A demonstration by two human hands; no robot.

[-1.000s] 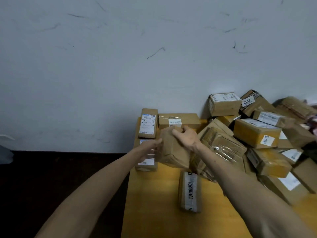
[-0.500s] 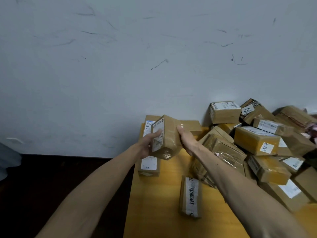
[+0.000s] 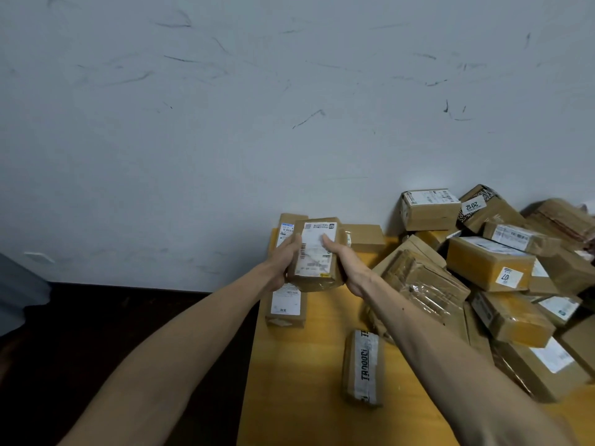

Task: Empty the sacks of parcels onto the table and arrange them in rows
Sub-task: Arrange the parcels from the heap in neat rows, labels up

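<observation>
I hold a brown taped parcel [image 3: 317, 252] with a white shipping label facing up, above the far left corner of the yellow table [image 3: 302, 365]. My left hand [image 3: 285, 259] grips its left side and my right hand [image 3: 346, 262] its right side. Under and behind it lie other placed parcels: a long one with a label [image 3: 285, 304], another against the wall [image 3: 288, 225] and a plain one [image 3: 365, 236]. A narrow taped parcel [image 3: 363, 368] lies alone nearer me. A jumbled heap of parcels [image 3: 489, 268] fills the right side.
A scuffed white wall [image 3: 289, 107] rises directly behind the table. Dark floor [image 3: 112, 317] lies left of the table's edge. A grey object [image 3: 16, 294] shows at the far left.
The parcel was lifted off the pile's left edge and turned over in both hands, so its white label now faces up.
</observation>
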